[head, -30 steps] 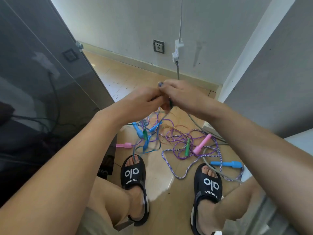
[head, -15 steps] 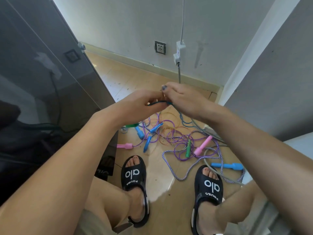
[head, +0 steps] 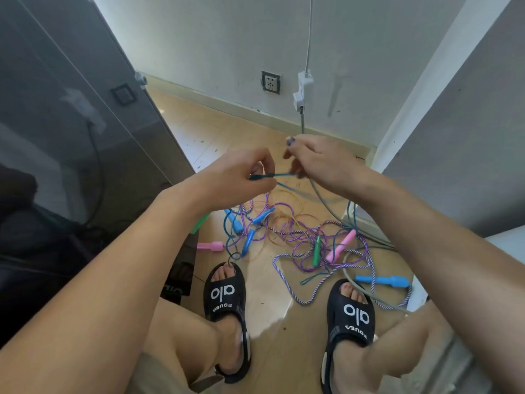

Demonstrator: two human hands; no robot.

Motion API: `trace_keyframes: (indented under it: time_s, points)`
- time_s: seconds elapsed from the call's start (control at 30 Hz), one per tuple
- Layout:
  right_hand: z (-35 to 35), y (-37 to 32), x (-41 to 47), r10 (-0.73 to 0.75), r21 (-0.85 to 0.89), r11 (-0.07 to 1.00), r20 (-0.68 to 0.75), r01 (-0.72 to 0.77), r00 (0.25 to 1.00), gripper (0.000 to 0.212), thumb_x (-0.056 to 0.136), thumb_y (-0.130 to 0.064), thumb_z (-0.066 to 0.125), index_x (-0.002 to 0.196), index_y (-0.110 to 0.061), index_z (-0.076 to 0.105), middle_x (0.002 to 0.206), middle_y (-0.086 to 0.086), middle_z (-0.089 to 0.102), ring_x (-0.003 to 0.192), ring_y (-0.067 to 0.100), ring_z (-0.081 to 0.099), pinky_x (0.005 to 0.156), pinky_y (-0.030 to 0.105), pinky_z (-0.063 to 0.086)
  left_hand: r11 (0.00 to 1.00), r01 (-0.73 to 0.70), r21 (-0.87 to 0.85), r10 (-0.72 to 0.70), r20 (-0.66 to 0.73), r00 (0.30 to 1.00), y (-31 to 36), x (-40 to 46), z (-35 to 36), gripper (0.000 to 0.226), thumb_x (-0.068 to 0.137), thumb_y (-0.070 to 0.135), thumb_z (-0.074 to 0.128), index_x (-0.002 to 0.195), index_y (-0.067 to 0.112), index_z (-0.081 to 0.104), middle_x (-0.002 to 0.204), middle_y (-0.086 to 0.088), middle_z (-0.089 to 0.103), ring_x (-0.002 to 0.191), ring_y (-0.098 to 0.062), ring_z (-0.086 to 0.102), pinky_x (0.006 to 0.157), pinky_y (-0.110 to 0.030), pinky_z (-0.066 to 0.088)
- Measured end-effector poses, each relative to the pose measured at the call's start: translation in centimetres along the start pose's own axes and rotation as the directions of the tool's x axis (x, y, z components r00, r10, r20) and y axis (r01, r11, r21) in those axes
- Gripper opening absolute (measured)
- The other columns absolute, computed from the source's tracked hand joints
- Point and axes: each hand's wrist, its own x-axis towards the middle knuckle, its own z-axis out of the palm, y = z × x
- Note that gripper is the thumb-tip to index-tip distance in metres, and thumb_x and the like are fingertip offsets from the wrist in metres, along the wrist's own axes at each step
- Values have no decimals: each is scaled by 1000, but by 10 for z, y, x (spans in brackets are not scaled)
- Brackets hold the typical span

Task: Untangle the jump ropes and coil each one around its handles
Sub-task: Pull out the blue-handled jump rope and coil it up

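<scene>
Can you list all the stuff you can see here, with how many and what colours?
blue-green rope: one, stretched between both hands
rope tangle: several, purple, striped, orange, on the floor
blue handles: four, in the tangle and by the right foot
pink handles: two, left and right of the tangle
green handles: two, one mid-tangle, one under the left wrist
wall socket: one, white, far wall
sandals: two, black
left hand: pinches the rope
right hand: grips the rope
</scene>
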Motion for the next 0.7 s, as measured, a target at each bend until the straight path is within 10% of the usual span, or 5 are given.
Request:
trace_keyframes:
  time_s: [0.1, 0.27, 0.43, 0.53, 0.7]
  points:
    - [19, -14, -5, -14, 383, 921, 204, -67, 979, 37, 108, -33, 34, 97, -6, 58, 77, 13, 61, 63, 24, 59, 62, 33, 51, 997, -43, -62, 42, -12, 999, 1, -1, -2, 2, 96, 18, 59, 95, 17, 60, 80, -4, 69, 74, -15, 60, 73, -36, 51]
    - [17, -13, -3, -55, 366, 931, 163, -8, 985, 39, 105, -34, 44, 85, -6, 61, 54, -7, 46, 53, 10, 48, 65, 38, 50, 995, -57, -87, 54, -36, 998, 3, -4, -5, 14, 100, 26, 56, 86, 24, 59, 59, 11, 41, 52, -6, 37, 53, -25, 31]
    - [21, -19, -10, 5, 499, 857, 250, -134, 968, 31, 105, -37, 43, 101, -10, 57, 88, 11, 51, 75, 20, 61, 77, 50, 61, 981, -5, -196, -18, -117, 993, -3, -2, -5, 17, 97, 26, 61, 96, 10, 57, 59, 2, 51, 46, -6, 35, 46, -21, 29]
    - [27, -23, -11, -5, 453, 884, 255, -115, 967, 41, 107, -37, 36, 113, -4, 59, 96, 12, 58, 76, 23, 58, 59, 37, 56, 971, -26, -238, -2, -114, 994, 3, -4, -7, 19, 94, 22, 64, 101, 8, 55, 76, -8, 72, 53, -9, 47, 48, -15, 35]
    - [19, -16, -8, -135, -6, 991, 72, 136, 988, 43, 102, -39, 46, 72, -11, 59, 61, 0, 50, 57, 12, 42, 58, 32, 33, 984, -10, -181, -1, -62, 998, -2, -3, -6, 22, 85, 11, 69, 99, 15, 53, 68, 6, 67, 59, -15, 53, 62, -34, 43]
